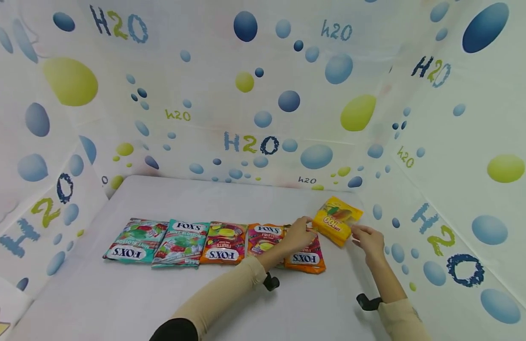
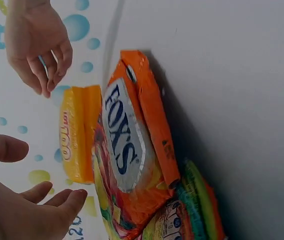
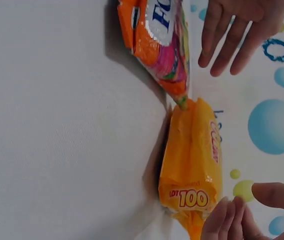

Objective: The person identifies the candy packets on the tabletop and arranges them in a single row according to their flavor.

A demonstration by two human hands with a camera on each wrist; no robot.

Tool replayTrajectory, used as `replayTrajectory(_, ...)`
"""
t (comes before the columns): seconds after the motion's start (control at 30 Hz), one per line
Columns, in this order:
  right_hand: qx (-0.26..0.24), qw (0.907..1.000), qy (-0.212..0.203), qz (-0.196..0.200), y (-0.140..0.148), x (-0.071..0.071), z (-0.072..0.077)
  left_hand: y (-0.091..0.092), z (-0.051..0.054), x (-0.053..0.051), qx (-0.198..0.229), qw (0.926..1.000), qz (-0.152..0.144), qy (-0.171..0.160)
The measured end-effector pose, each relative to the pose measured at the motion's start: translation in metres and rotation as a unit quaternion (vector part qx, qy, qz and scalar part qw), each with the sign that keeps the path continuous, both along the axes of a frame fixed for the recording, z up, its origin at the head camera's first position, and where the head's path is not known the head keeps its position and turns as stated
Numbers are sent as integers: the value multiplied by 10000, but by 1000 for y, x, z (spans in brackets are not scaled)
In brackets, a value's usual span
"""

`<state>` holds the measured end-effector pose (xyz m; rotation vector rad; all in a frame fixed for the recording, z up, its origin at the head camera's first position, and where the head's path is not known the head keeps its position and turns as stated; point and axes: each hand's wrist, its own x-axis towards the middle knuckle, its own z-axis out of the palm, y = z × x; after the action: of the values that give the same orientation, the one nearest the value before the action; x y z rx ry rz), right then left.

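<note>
A yellow candy bag (image 1: 337, 221) marked "LOT 100" lies tilted at the right end of a row of FOX'S candy bags. My left hand (image 1: 298, 235) hovers at its left side, above the orange-and-red FOX'S bag (image 1: 305, 258); in the left wrist view the thumb stands apart from the relaxed fingers, with nothing between them. On the other side my right hand (image 1: 369, 242) is by the yellow bag's right edge. The right wrist view shows its fingertips (image 3: 237, 210) close to the bag's end, thumb apart; whether they touch is unclear.
Further left in the row lie a pink-and-orange bag (image 1: 263, 237), a red-and-orange bag (image 1: 224, 242) and two teal bags, one mint (image 1: 182, 242) and one at the far left (image 1: 137, 240). A white cloth (image 1: 130, 303) covers the table, with a patterned sheet (image 1: 211, 85) behind.
</note>
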<state>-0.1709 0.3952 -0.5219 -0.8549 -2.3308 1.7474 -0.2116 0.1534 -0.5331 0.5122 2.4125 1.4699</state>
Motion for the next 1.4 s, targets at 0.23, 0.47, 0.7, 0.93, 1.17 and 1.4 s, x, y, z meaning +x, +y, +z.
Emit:
replayTrajectory(0.23, -21, 9989, 4, -475, 12, -14, -10, 20, -7, -29, -322, 9994, 87, 48)
replayTrajectory(0.47, -483, 9961, -316, -669, 18, -31, -25, 32, -16, -47, -252, 9992, 150, -286)
replayTrajectory(0.7, -795, 9932, -275, -801, 14, -38, -30, 48, -29, -57, -286, 9992, -202, -203)
replayTrajectory(0.93, -791, 9928, -413, -802, 10, -42, -31, 62, -29, -63, -437, 9979, -341, -347)
replayTrajectory(1.17, -1025, 9912, -378, -745, 11, -42, -34, 62, -30, -65, -351, 9981, -296, -414)
replayTrajectory(1.4, -1012, 9911, -381, -771, 12, -44, -35, 69, -37, -72, -463, 9974, -351, -432)
